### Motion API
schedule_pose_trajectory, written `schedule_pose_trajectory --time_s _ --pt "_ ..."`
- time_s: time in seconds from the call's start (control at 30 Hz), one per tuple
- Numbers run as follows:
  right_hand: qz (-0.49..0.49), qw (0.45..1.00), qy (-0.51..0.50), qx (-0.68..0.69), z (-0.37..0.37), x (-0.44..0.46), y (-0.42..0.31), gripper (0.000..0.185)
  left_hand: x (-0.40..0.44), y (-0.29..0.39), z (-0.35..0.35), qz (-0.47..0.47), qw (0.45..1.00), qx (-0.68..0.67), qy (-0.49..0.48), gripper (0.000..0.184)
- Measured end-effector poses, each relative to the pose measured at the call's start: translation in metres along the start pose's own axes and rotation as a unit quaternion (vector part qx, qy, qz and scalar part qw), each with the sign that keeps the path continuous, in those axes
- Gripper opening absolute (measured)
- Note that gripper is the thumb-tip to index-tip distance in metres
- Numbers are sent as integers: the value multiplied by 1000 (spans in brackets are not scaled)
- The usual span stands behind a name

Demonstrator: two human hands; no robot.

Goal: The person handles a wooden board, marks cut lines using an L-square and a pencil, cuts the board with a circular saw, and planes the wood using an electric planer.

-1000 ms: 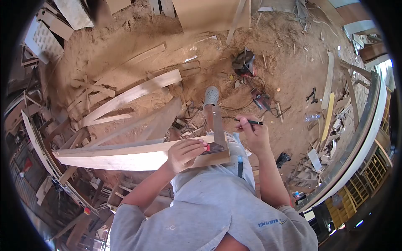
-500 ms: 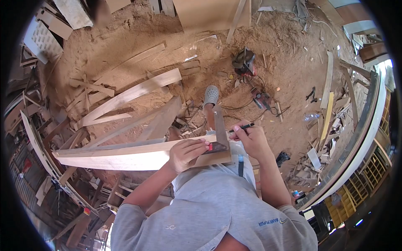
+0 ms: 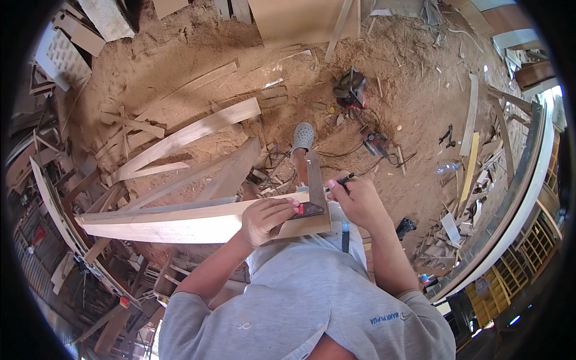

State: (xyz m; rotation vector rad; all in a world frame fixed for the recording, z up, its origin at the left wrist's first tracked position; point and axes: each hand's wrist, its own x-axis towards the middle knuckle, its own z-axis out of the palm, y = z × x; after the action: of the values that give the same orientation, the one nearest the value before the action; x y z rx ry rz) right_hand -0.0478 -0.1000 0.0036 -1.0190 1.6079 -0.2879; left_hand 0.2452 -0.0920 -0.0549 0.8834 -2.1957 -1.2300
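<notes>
A long pale wooden plank (image 3: 174, 229) stretches across in front of my body, its near end by my lap. My left hand (image 3: 264, 221) is closed over the plank's edge and the handle of a try square (image 3: 315, 180), pressing them together. The square's dark handle with a red patch lies on the wood, and its blade points away from me across the end. In my right hand (image 3: 360, 201) is a dark pen (image 3: 346, 179), pinched between thumb and fingers just right of the blade. Its tip is hard to make out against the square.
On the sandy, sawdust-covered floor lie a circular saw (image 3: 351, 89) and a red power tool (image 3: 375, 143) with cords. A curved board (image 3: 192, 135) and grey boards lie beyond the plank. Offcuts (image 3: 435, 252) pile up at right. My foot in a grey clog (image 3: 303, 135) is past the square.
My right hand has turned and shifted slightly toward me, and the pen now points closer to the blade's edge. The left hand, square and plank stay almost the same.
</notes>
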Motion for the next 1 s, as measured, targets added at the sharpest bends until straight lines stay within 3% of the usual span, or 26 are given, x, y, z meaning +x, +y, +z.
schedule_pose_trajectory --time_s 0.73,1.0 --pt "19 997 -1 -73 9 15 8 48 0 3 -1 0 1000 4 8 52" --pt "7 997 -5 -83 9 17 3 40 1 3 -1 -1 1000 1 9 52"
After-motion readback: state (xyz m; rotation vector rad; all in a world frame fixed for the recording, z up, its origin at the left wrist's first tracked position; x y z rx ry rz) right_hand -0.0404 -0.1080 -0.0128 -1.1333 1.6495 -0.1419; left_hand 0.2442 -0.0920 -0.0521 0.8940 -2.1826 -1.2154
